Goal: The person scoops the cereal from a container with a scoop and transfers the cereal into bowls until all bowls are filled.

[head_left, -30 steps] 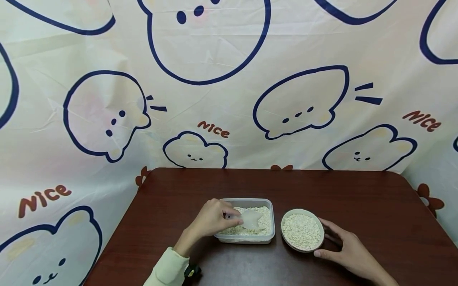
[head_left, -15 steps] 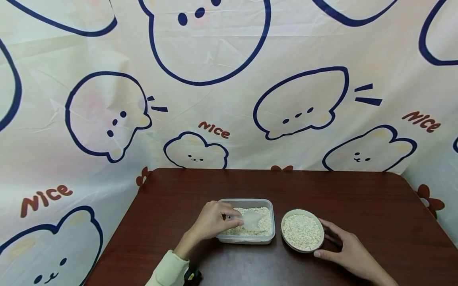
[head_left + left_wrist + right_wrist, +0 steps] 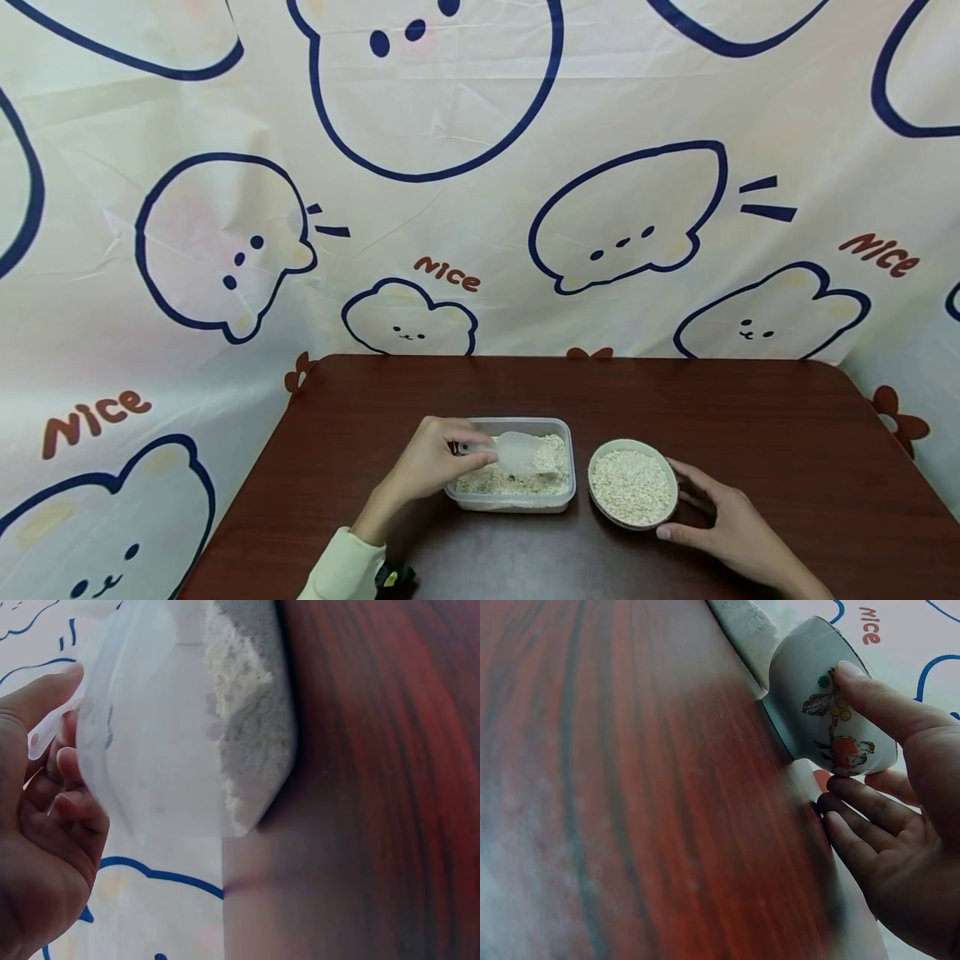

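My left hand (image 3: 433, 458) pinches the handle of a translucent plastic scoop (image 3: 517, 452) over a clear rectangular container (image 3: 514, 502). Pale oat flakes (image 3: 551, 457) fill the container and lie around the scoop's front end. In the left wrist view, the container's translucent wall hides most of the scoop. To the right stands a round bowl (image 3: 632, 525), heaped with the same flakes. My right hand (image 3: 723, 525) holds this bowl from its right side, thumb near and fingers farther back. A painted flower and berries decorate the bowl's outside (image 3: 799, 682) in the right wrist view.
The dark reddish-brown wooden table (image 3: 420, 383) carries both vessels, with a narrow gap between them. A white cloth (image 3: 480, 208) with blue cartoon outlines hangs behind the table. A small black object (image 3: 395, 575) shows beside the left sleeve (image 3: 347, 567).
The left hand has drawn slightly leftward with the scoop, which now shows more of its length above the flakes. The right hand and bowl have stayed in place.
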`<state>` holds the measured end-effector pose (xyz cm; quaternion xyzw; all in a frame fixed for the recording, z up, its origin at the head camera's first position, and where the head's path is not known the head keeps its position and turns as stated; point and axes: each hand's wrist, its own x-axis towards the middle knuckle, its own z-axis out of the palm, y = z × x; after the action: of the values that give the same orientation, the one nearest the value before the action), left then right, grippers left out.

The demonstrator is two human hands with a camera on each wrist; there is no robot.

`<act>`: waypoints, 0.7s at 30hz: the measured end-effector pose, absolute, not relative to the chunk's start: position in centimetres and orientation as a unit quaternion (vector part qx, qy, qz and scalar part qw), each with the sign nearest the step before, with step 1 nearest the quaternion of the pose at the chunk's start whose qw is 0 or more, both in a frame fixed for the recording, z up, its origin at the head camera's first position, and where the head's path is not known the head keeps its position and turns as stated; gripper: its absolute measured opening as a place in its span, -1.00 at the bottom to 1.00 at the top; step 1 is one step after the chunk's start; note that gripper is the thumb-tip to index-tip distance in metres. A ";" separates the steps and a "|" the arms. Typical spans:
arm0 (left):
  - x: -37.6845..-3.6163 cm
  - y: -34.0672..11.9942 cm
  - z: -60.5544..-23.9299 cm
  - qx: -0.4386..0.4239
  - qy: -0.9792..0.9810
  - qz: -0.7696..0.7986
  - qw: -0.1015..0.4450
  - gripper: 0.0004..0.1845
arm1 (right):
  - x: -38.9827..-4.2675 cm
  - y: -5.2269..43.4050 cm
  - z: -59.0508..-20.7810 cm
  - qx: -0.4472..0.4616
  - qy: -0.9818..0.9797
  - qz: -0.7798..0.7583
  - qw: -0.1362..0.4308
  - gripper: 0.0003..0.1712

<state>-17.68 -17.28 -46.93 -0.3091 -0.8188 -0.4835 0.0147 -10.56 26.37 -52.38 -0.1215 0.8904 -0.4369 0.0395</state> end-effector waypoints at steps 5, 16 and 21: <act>-17.7 -18.1 -46.6 -0.292 -0.821 -0.489 0.026 -0.86 | -10.5 26.5 -52.4 -0.122 0.890 -0.438 0.041 0.08; -17.6 -19.5 -45.5 -0.289 -0.821 -0.487 0.069 -0.88 | -10.4 26.4 -52.4 -0.115 0.892 -0.436 0.040 0.09; -17.6 -19.5 -45.1 -0.289 -0.817 -0.494 0.070 -0.85 | -10.5 26.4 -52.4 -0.115 0.889 -0.441 0.042 0.10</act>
<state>-17.57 -19.49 -45.07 -0.2886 -0.8173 -0.4937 0.0703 -10.47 26.41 -52.44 -0.1154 0.8888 -0.4414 0.0423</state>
